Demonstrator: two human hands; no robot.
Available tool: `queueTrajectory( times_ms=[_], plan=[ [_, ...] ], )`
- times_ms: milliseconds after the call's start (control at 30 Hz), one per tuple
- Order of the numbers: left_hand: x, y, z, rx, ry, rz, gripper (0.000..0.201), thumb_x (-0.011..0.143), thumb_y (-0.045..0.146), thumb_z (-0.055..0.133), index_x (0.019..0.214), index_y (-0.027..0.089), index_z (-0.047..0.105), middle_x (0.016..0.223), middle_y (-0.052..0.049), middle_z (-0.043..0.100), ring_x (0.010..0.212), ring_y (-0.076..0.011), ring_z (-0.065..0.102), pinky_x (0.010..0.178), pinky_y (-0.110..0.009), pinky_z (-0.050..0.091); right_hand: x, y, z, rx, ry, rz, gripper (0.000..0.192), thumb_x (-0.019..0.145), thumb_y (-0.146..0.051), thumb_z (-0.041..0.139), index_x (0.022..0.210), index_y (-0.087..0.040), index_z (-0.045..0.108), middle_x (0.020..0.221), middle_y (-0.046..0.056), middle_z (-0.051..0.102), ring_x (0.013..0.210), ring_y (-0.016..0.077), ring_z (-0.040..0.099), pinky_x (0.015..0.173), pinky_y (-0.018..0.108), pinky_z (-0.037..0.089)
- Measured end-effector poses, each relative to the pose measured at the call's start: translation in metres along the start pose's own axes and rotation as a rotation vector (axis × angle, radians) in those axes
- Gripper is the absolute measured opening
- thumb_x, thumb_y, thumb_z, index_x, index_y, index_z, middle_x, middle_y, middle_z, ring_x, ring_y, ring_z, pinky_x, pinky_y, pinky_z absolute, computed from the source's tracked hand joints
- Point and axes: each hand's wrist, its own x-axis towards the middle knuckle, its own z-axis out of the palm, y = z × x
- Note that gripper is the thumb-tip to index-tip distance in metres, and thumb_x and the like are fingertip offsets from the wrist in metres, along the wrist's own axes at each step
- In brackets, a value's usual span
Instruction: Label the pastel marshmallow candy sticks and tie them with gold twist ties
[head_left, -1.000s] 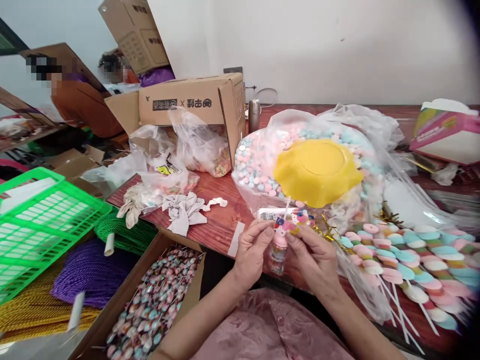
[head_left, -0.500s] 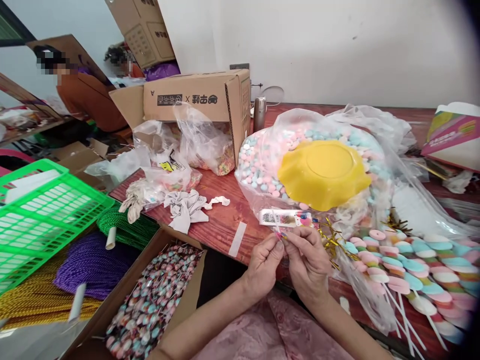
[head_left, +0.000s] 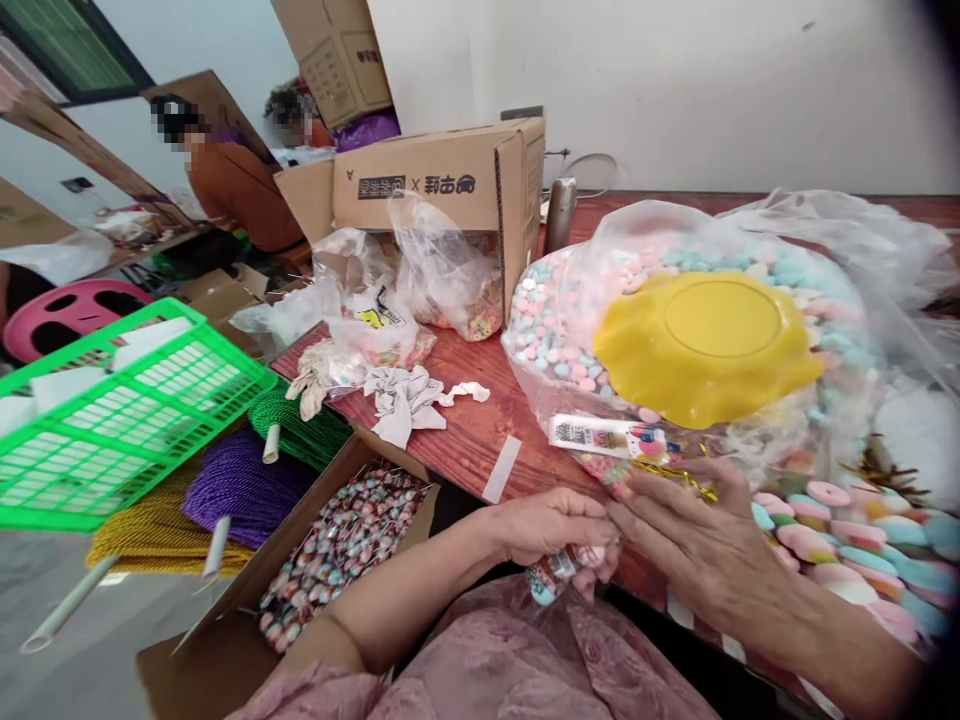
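Head view: left hand [head_left: 551, 525] grips a small candy packet [head_left: 559, 572] just off the table's [head_left: 465, 440] front edge; right hand [head_left: 694, 545], fingers loosely spread, touches it beside the yellow dish [head_left: 705, 345].

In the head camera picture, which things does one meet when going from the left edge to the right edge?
Green plastic basket → purple cord roll → cardboard box of wrapped candies → white crumpled cloth → left hand → right hand → yellow plastic dish.
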Motion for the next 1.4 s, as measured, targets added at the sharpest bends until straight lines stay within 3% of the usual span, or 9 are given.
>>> queueTrajectory(
  times_ms=[133,267,433,533,633,833,933,1100,1400],
  plan=[
    [-0.007,-0.001,0.002,0.551,0.007,-0.04,0.031,0.094,0.042,0.05,0.079,0.016,0.055,0.071,0.0,0.056,0.061,-0.0097,0.052,0.064,-0.024,0.047,-0.008,-0.014,0.021,0.176,-0.116,0.215,0.027,0.086,-0.006,0.041,0.07,-0.022,0.056,0.069,0.002,0.063,0.075,0.0207,0.055,0.08,0.042,0.033],
    [-0.014,-0.003,0.009,1.254,0.153,0.074,0.014,0.088,0.02,0.046,0.076,0.016,0.053,0.086,-0.007,0.059,0.082,-0.0177,0.055,0.081,-0.032,0.046,-0.011,-0.038,0.035,0.251,-0.243,0.436,0.028,0.086,-0.006,0.044,0.065,-0.02,0.058,0.065,0.001,0.063,0.067,0.0164,0.055,0.071,0.035,0.031],
    [-0.011,-0.005,-0.002,0.529,0.178,-0.054,0.029,0.089,0.037,0.043,0.069,0.017,0.049,0.061,0.002,0.046,0.051,-0.0087,0.041,0.052,-0.022,0.037,-0.007,-0.053,0.023,-0.056,0.061,0.389,0.031,0.093,-0.014,0.046,0.118,-0.021,0.063,0.116,0.008,0.07,0.116,0.0283,0.053,0.094,0.049,0.025],
    [-0.008,-0.004,-0.003,0.251,-0.016,-0.197,0.035,0.081,0.049,0.055,0.068,0.017,0.05,0.058,0.003,0.047,0.045,-0.0066,0.038,0.045,-0.02,0.032,-0.014,-0.055,0.017,-0.024,0.139,0.266,0.027,0.095,-0.011,0.041,0.1,-0.018,0.066,0.088,0.004,0.073,0.094,0.0212,0.058,0.097,0.05,0.024],
    [-0.007,-0.006,0.005,0.481,-0.029,-0.166,0.035,0.087,0.046,0.052,0.071,0.016,0.055,0.061,0.002,0.05,0.053,-0.0088,0.045,0.052,-0.022,0.036,-0.024,-0.054,0.02,0.06,0.035,0.332,0.028,0.093,-0.009,0.042,0.077,-0.018,0.063,0.066,0.0,0.065,0.075,0.0174,0.055,0.092,0.046,0.026],
    [-0.004,-0.013,0.016,1.228,0.191,0.191,0.024,0.092,0.019,0.046,0.078,0.015,0.064,0.078,-0.003,0.059,0.074,-0.0134,0.051,0.071,-0.027,0.038,-0.027,-0.036,0.01,0.354,-0.35,0.621,0.026,0.096,-0.02,0.049,0.078,-0.022,0.068,0.078,-0.001,0.071,0.081,0.0165,0.058,0.076,0.033,0.028],
    [0.003,-0.011,0.006,1.117,0.324,0.257,0.03,0.093,0.021,0.045,0.069,0.015,0.062,0.069,-0.001,0.055,0.067,-0.0119,0.049,0.065,-0.025,0.036,-0.016,-0.009,-0.006,0.207,-0.333,0.604,0.024,0.098,-0.024,0.048,0.091,-0.023,0.071,0.087,0.003,0.071,0.086,0.0189,0.057,0.075,0.034,0.028],
    [0.021,-0.008,-0.013,0.521,0.555,0.238,0.029,0.083,0.034,0.057,0.062,0.015,0.06,0.059,0.002,0.049,0.053,-0.0079,0.042,0.053,-0.022,0.032,0.008,0.045,-0.001,-0.088,-0.372,0.532,0.021,0.091,-0.015,0.051,0.094,-0.021,0.07,0.097,0.008,0.07,0.096,0.0248,0.052,0.076,0.038,0.024],
    [0.017,-0.003,-0.022,-0.098,0.696,0.195,0.033,0.064,0.042,0.078,0.067,0.013,0.066,0.056,0.001,0.059,0.04,-0.0047,0.046,0.04,-0.018,0.033,-0.001,0.086,0.03,0.192,-0.282,0.525,0.014,0.083,-0.02,0.061,0.074,-0.023,0.07,0.081,0.005,0.07,0.086,0.0221,0.056,0.077,0.037,0.032]
  ],
)
